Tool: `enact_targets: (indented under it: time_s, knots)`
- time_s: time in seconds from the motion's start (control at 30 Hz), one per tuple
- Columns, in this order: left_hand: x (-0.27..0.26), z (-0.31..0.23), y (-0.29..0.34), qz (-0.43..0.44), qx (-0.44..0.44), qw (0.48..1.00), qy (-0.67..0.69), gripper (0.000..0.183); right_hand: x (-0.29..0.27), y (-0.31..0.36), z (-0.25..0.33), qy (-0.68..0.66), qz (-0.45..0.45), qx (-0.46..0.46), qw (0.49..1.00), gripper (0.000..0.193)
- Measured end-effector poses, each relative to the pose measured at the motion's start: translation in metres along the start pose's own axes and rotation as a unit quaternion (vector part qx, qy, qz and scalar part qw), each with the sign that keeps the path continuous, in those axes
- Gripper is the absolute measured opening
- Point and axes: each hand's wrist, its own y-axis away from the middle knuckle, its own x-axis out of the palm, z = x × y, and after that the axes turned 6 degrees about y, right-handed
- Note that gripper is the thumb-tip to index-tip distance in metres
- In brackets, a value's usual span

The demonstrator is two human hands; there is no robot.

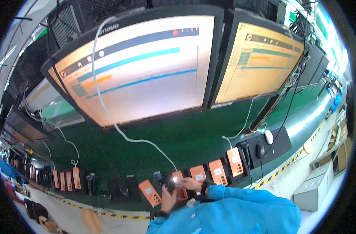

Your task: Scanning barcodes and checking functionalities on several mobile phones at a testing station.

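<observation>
Orange phone (182,194) at near edge of worktop (111,156), long axis pointing away from person, white cable (141,140) reaching far end. Left hand (169,199) and right hand (191,184) flank it; how far either grip closes, cannot tell. Neighbouring handsets (218,173) carry white labels (235,159), print illegible. Beyond, lit monitors (147,91).

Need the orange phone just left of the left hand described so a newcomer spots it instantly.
Start at the largest monitor, then drop to the green bench. Near its front edge is the person's left hand; just left of it lies an orange phone with a white label. The nearby orange phones sit at that hand or right of it; this one alone lies left.
</observation>
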Motion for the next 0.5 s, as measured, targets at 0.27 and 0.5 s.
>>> enact_targets:
  time_s: [0.27, 0.5]
  knots:
    - [0.005, -0.052, -0.053, -0.085, 0.187, 0.978, -0.039, 0.054, -0.032, 0.016, -0.039, 0.003, 0.042, -0.153, 0.987, 0.016]
    - [0.006, -0.046, -0.041, 0.069, 0.048, 0.979, 0.187, 0.037, -0.087, 0.044, 0.058, -0.02, -0.123, -0.109, 0.986, 0.013]
